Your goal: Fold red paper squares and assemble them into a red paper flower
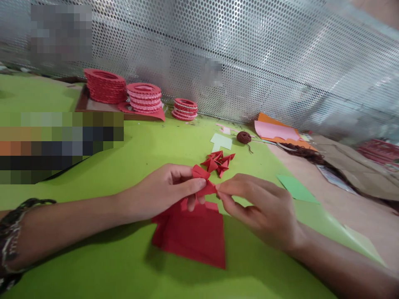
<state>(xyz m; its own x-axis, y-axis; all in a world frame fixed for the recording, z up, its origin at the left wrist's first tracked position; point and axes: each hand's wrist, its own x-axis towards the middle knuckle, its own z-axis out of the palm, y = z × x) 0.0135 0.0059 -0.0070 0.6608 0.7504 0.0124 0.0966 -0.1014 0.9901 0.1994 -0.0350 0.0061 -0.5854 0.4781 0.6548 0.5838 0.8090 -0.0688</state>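
Between my two hands is a small piece of folded red paper (pixel 202 172), held above the table. My left hand (pixel 174 187) grips its left side, with the thumb pressed on top and fingers beneath. At its right corner, my right hand (pixel 262 203) pinches the paper between thumb and forefinger. Flat red paper sheets (pixel 193 238) lie on the table under my hands, partly hidden by the left one. Just beyond the held piece sits a cluster of pointed, folded red paper pieces (pixel 220 162).
The table has a green cover (pixel 124 257). Ring stacks in red (pixel 106 87) and pink (pixel 144 99) stand on a tray at back left. A brown yarn ball (pixel 243 137) lies beyond the folded pieces. Green paper (pixel 297 189) is at right. A perforated metal panel (pixel 218 54) borders the back.
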